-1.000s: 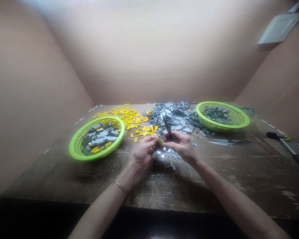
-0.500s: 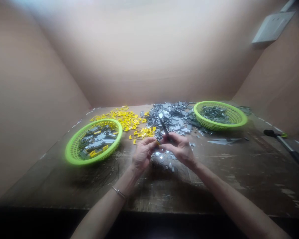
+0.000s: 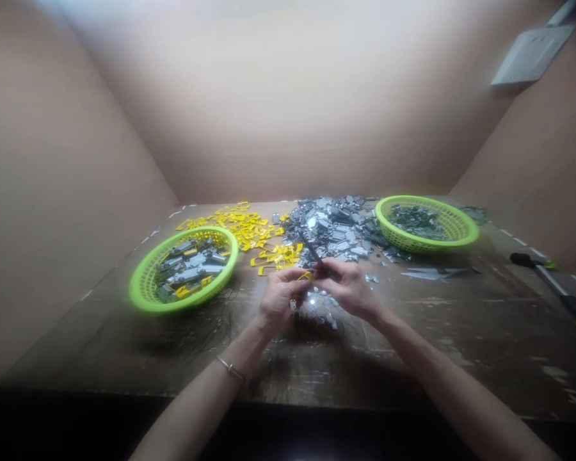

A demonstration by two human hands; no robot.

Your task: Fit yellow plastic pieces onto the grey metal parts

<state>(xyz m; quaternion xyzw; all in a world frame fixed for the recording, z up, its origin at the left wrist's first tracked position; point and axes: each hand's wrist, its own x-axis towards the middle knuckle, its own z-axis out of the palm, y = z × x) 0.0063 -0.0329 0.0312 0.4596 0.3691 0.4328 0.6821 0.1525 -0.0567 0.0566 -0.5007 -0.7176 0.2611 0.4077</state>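
My left hand [image 3: 281, 296] pinches a small yellow frame-shaped piece [image 3: 306, 276] between thumb and fingers. My right hand [image 3: 349, 286] is closed around a slim dark tool [image 3: 313, 248], whose tip points up and away to the left; its exact kind is not clear. Both hands meet over the middle of the table, fingertips almost touching at the yellow piece. Beneath them lie small silvery bits [image 3: 322, 307]. Just beyond the hands are a heap of grey metal-looking parts [image 3: 333, 224] and loose yellow frames [image 3: 249, 227].
A green basket [image 3: 139, 291] on the left holds grey and yellow pieces. Another green basket [image 3: 454, 242] at the back right contains grey-green bits. White scraps [image 3: 429, 274] and a black-and-silver rod [image 3: 552, 282] lie on the right of the worn table [image 3: 403, 358]. Walls enclose three sides.
The yellow piece shows more between the fingertips, and my left hand has turned slightly. My right hand keeps the dark tool. The whole view has shifted a little.
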